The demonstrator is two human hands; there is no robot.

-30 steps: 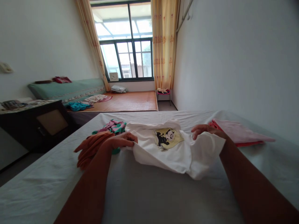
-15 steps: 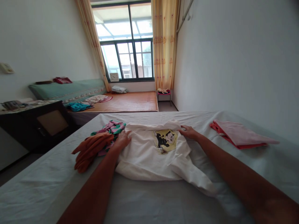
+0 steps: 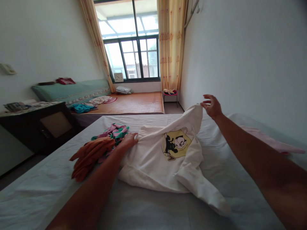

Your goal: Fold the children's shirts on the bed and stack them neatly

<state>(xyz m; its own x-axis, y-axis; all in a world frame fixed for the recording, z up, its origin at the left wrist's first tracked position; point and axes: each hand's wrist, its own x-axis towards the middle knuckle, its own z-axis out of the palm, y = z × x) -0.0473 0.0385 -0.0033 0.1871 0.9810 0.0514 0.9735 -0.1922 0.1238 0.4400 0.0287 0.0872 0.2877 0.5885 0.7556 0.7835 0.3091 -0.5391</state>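
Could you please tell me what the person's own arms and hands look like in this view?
The left hand and right hand are ungloved. The left forearm and right forearm are bare as far as they show, with no sleeve, watch or bracelet visible. Small rings cannot be ruled out.

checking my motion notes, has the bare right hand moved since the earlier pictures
Yes, upward: the right hand is now nearer the hem level of the yellow floral fabric curtain.
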